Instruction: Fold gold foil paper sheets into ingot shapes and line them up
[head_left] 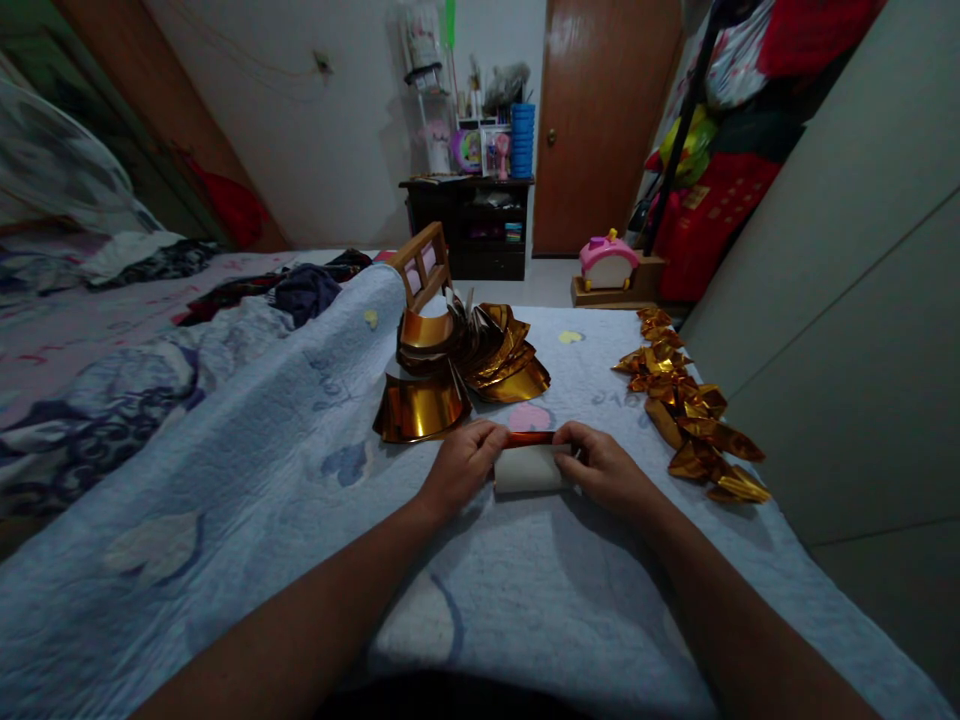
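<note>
Because the foil-faced sheet (531, 470) looks light, springy and easily creased, its ends, where both hands (463, 464) grip it, seem the safest hold.

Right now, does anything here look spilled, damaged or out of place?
Nothing looks spilled or clearly damaged. What stands out is untidiness: the gold sheets beyond the left hand splay in a loose, uneven pile, and dark fabric lies bunched on the left side of the view.
</note>
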